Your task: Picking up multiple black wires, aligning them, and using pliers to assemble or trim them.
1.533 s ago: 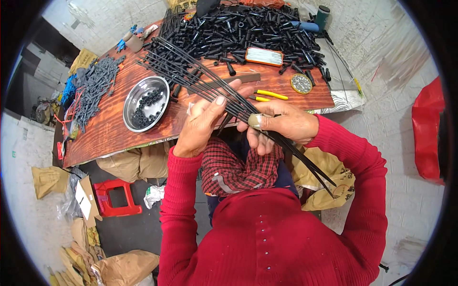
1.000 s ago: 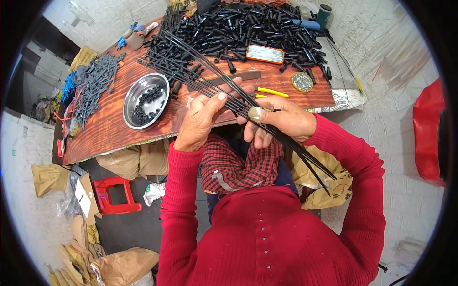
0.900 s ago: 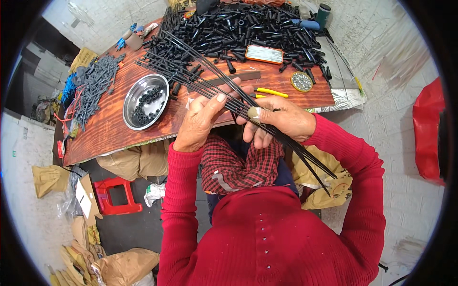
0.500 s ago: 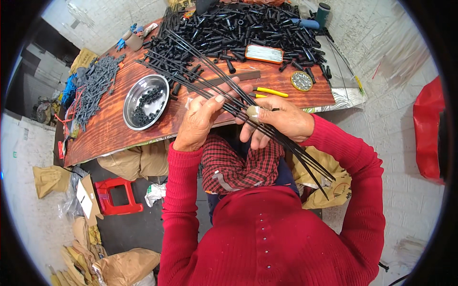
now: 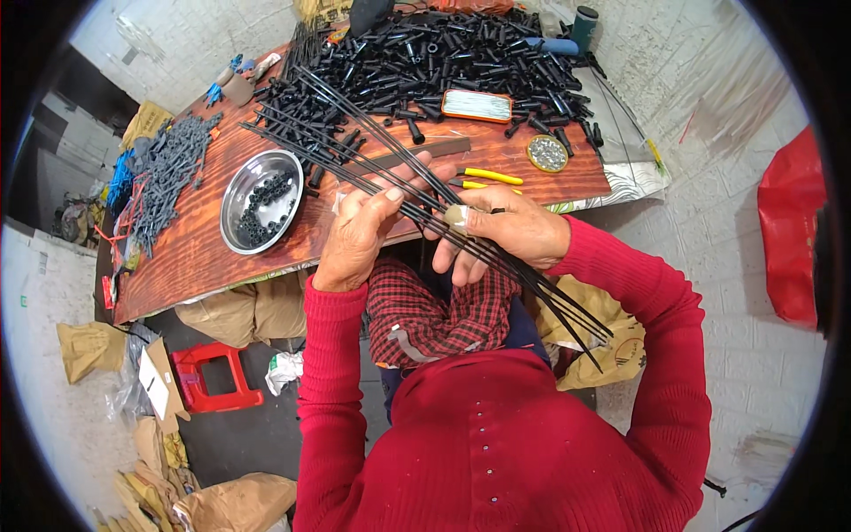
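Observation:
Several long thin black rods slant across both my hands, from above the table at upper left down over my lap. My left hand grips them with the thumb on top and the fingers underneath. Farther down their length, my right hand pinches the same rods; its thumb wears a tan cover with white tape. Yellow-handled pliers lie on the table just beyond my right hand. To the left of my left hand stands a round metal bowl with small black ring-like parts in it.
A large heap of black tubular parts covers the table's back. Grey parts are piled at left. An orange-rimmed tray of thin pins and a round tin of small metal pieces stand at right. A red stool is on the floor.
Both hands still hold the rods in nearly the same grip. The whole view has shifted slightly, so the table and its things appear a little farther left.

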The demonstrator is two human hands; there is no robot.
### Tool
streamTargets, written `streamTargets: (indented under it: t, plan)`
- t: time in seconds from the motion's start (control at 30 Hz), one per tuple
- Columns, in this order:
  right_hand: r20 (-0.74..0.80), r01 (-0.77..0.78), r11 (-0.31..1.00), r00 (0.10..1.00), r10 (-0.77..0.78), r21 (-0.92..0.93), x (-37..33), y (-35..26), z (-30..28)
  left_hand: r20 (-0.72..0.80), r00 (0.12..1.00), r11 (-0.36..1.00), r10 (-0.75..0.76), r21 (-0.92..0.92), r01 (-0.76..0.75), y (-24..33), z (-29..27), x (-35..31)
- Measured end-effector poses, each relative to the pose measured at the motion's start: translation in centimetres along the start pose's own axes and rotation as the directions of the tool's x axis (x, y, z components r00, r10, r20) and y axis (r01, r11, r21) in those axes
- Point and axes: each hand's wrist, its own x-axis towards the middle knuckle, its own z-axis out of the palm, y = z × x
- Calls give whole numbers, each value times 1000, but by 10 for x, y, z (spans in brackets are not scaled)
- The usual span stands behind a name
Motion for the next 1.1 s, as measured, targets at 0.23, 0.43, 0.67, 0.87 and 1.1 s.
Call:
streamTargets:
  t: [0.23, 0.43, 0.67, 0.87, 1.1]
  plan:
    - [-3, -28, 1000, 1000, 28, 9, -2, -2, -1, 13, 1000, 1000, 12, -8, -12, 0, 1, 1]
    - [-9, -25, 999, 1000, 25, 29, -2, -1, -2, 10, 1000, 1000, 14, 5, -14, -1, 0, 2]
    - [-35, -28, 998, 999, 30, 57, -2, -2, 0, 17, 1000, 1000, 10, 8, -10, -3, -1, 2]
    - [10, -53, 997, 999, 53, 60, 10, -7, -5, 147, 989, 989, 8, 147, -30, 4, 12, 8]
    - [55, -59, 976, 997, 48, 210, 17, -12, -2, 190, 979, 919, 73, 369, -140, -16, 5, -5]
